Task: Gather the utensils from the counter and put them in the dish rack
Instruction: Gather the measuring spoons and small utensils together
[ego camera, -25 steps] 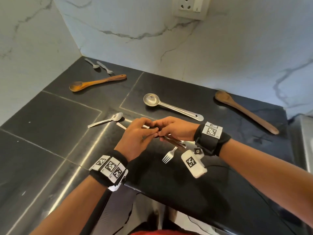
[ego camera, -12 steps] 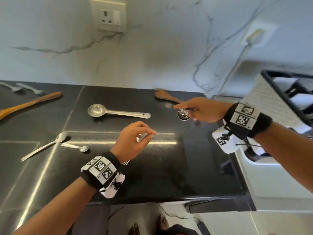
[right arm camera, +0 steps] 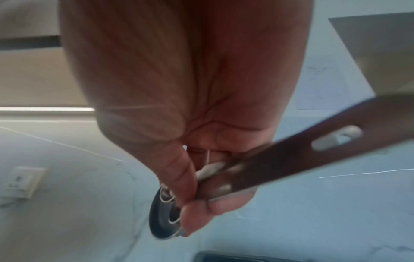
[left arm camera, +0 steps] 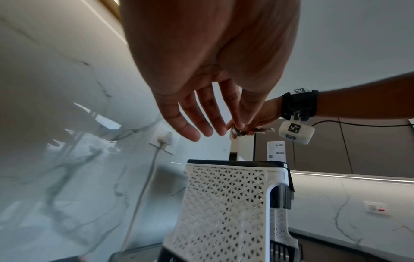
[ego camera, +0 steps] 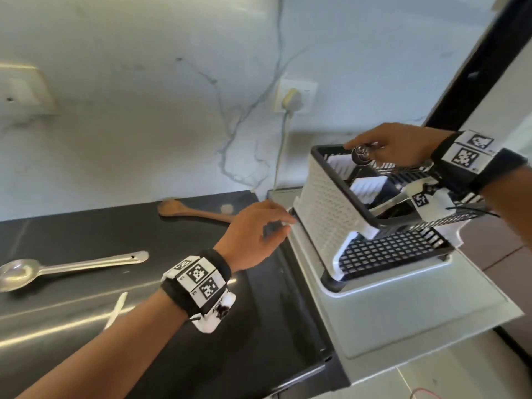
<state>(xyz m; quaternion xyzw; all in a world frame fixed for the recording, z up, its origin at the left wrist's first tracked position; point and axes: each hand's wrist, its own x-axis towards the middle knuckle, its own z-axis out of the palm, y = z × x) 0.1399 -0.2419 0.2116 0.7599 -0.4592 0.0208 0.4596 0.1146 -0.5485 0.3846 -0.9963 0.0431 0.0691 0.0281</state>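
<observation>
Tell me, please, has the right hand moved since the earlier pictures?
Yes. The right hand, gripping metal utensils, has left the black counter and now hangs above the dish rack on the right.

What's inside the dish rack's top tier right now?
The dish rack shows white dividers; no utensils visible. The right hand, holding spoons above it, covers part.

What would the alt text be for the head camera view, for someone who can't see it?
The right hand holds a bundle of metal utensils over the top of a white and black dish rack. The left hand hovers open beside the rack, above a black counter where a steel ladle and wooden spoon lie.
</observation>
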